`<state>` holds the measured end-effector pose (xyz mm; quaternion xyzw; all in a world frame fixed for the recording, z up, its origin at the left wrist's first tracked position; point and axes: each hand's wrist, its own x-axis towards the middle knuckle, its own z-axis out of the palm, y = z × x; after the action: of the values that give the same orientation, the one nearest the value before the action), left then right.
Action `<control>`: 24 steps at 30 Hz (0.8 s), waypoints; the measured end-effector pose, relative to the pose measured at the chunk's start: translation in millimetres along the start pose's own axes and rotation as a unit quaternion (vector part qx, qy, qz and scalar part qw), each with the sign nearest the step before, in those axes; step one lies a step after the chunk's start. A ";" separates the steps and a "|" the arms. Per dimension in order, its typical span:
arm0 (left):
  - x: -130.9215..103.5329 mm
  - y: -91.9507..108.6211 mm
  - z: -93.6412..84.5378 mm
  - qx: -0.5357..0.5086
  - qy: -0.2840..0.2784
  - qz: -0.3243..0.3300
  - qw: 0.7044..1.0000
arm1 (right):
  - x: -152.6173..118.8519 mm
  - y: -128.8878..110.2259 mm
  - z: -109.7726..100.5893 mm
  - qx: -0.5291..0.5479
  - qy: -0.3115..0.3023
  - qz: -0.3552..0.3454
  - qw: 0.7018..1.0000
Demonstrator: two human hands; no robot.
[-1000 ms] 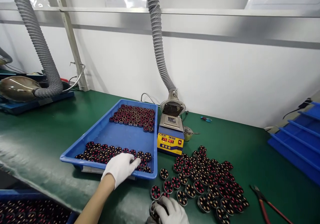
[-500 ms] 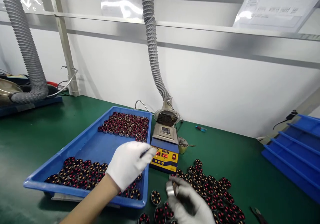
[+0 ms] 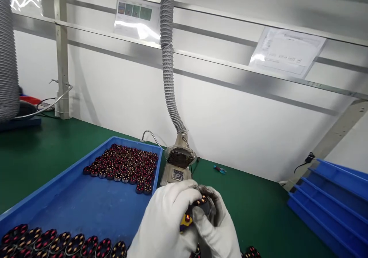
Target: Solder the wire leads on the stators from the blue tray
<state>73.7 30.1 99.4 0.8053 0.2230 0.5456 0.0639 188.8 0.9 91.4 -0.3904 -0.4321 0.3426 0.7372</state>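
Both my hands wear white gloves and meet in front of the soldering pot (image 3: 178,175). My right hand (image 3: 220,227), with grey-stained fingertips, is closed round a small round black part (image 3: 203,201) with gold segments on its face. The fingers of my left hand (image 3: 169,221) are bent against the same part from the other side. Between the hands a bit of the pot's yellow panel (image 3: 186,220) shows. More round parts with red and gold segments stand in rows in the blue tray (image 3: 86,204) to the left. Some loose ones (image 3: 251,252) lie partly hidden below my right hand.
A ribbed grey duct (image 3: 169,78) comes down to a hood (image 3: 180,156) over the pot. Stacked blue trays (image 3: 327,208) stand at the right. A small blue-handled tool (image 3: 219,169) lies on the green bench (image 3: 264,204) near the wall.
My left hand has come from over the tray to my right hand. My right hand has lifted a round part from the loose pile. The camera view has tilted up.
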 end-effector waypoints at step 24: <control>-5.2 -10.8 4.3 -0.148 -0.040 -0.015 0.988 | 11.1 -1.4 -28.2 -0.033 -0.071 -0.055 0.995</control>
<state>72.8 38.2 89.6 0.8046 0.1491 0.5393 0.1990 218.9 1.7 87.6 -0.3644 -0.5153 0.3143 0.7091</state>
